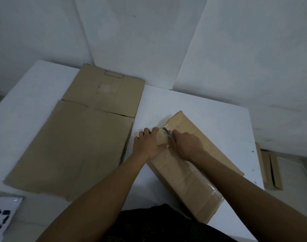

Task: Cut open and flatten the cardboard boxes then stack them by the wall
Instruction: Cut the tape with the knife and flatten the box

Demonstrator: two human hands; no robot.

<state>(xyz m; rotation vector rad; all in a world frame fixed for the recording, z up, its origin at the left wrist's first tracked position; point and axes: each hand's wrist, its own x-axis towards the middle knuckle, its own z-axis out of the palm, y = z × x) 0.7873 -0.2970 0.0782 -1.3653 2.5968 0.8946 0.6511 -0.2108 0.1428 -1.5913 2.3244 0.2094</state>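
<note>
Brown cardboard box (182, 175) lay closed on the white desk (193, 105), right of centre, turned at an angle, its near end reaching the desk's front edge by the person's dark clothing.

Left hand (148, 145) was at the box's far left edge. Its fingers (145, 132) curled over that edge and its thumb lay flat on the top face, so it gripped the box.

Right hand (187, 144) was just beside the left hand, on top of the box, closed around a slim metal-bladed cutter (169, 133). The blade pointed away from the person and sat on the glossy taped seam at the box's far end. Cannot tell how deep the blade was.

Flattened brown cardboard sheets (75, 145) covered the desk's left half, well apart from the box. The smaller one sat at the back edge against the white wall (149, 32). The larger one ran from it toward the front-left corner.

White paper sheet with black recycling arrows (0, 219) sat at the front-left corner, partly cut off by the frame.

Folded strip of brown cardboard (270, 170) lay below the desk's right edge, off the desk.
</note>
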